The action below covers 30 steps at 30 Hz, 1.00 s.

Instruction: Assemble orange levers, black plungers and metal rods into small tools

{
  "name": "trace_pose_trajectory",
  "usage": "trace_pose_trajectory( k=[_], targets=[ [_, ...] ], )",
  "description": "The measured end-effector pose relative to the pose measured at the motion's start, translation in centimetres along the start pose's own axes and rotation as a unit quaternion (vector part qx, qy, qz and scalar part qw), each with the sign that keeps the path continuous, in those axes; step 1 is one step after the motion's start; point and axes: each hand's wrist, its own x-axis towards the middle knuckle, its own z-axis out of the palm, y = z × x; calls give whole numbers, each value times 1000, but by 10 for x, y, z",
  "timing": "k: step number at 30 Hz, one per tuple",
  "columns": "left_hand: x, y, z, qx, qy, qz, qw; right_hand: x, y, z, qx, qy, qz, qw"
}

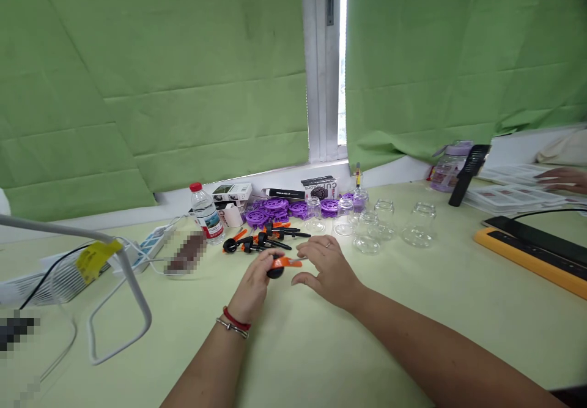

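My left hand [255,279] is closed on an orange and black part [277,267], held above the pale green table. Its orange strip points right, towards my right hand [328,270]. The fingers of my right hand are curved and apart, close to the strip's end; whether they touch it is hard to tell. Just behind my hands lies a group of black and orange parts [261,240]. Purple openwork discs [275,206] are heaped farther back, and several clear glass jars [367,237] stand to their right.
A red-capped water bottle [208,215] stands behind left. At left are a grey metal frame [137,292] and cables. On the right lie an orange and black device [532,258] and plastic trays [513,197]. Another person's hand [564,178] is at the far right.
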Motion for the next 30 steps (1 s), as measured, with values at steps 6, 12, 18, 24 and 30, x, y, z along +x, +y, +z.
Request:
trace_pose_trajectory(
  k=[6,12,18,24,30],
  targets=[
    [21,-1,-27,-200,250,31,947,-8,-4,18,-49,-64,-37,996],
    [26,-4,-32,-235,276,37,931,-9,-15,67,-116,-263,-123,950],
    [24,-4,-30,-241,255,30,936,17,-23,97,-176,-301,-214,912],
    [23,-3,-28,-241,238,32,940,22,-21,102,-153,-317,-315,881],
    [22,-3,-27,-248,248,28,936,15,-23,98,-135,-284,-353,881]
  ],
)
